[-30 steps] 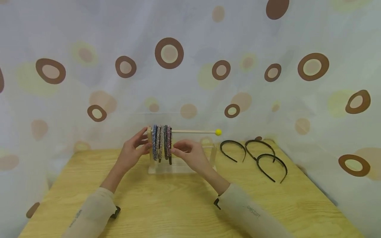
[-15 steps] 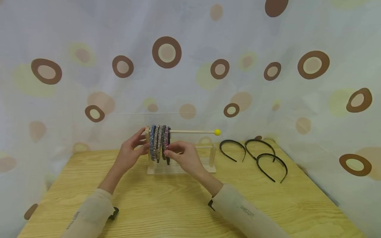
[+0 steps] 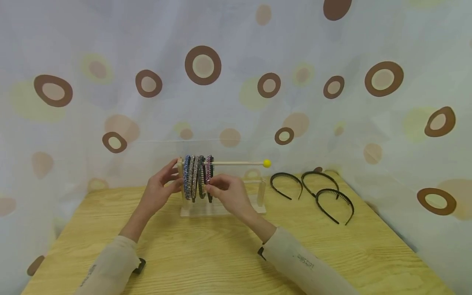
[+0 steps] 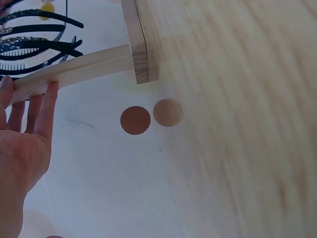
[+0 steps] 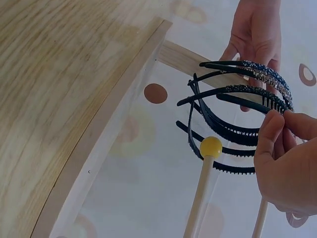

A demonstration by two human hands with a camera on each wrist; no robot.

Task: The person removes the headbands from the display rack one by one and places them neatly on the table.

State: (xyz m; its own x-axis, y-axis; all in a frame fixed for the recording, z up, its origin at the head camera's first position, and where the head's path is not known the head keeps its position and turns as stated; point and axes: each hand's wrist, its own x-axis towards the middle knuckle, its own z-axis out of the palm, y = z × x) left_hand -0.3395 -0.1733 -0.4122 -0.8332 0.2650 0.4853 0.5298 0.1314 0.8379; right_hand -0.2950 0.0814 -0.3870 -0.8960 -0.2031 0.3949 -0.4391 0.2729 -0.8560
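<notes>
Several glittery headbands, among them a blue one [image 3: 187, 176], hang on the upper rod [image 3: 239, 163] of a wooden stand [image 3: 221, 210], bunched by its left upright. At the right of the bunch, a little apart from it, is a pink glitter headband [image 3: 209, 166]. My right hand [image 3: 233, 197] pinches its front between thumb and fingers. My left hand [image 3: 156, 194] holds the left upright, with fingertips along the upright's edge [image 4: 94, 65] in the left wrist view. The headbands' black ends and inner teeth show in the right wrist view.
A yellow ball [image 3: 267, 163] caps the rod's right end. A shorter right post [image 3: 261, 193] carries a lower rod. To the right on the wooden table [image 3: 206, 254] lie three plain black headbands, the nearest headband [image 3: 333, 191] overlapping another. A patterned curtain [image 3: 236, 102] hangs behind.
The pink headband has shifted right along the rod with my right hand, opening a gap from the dark one beside it. My left hand stays at the upright. The view has shifted slightly.
</notes>
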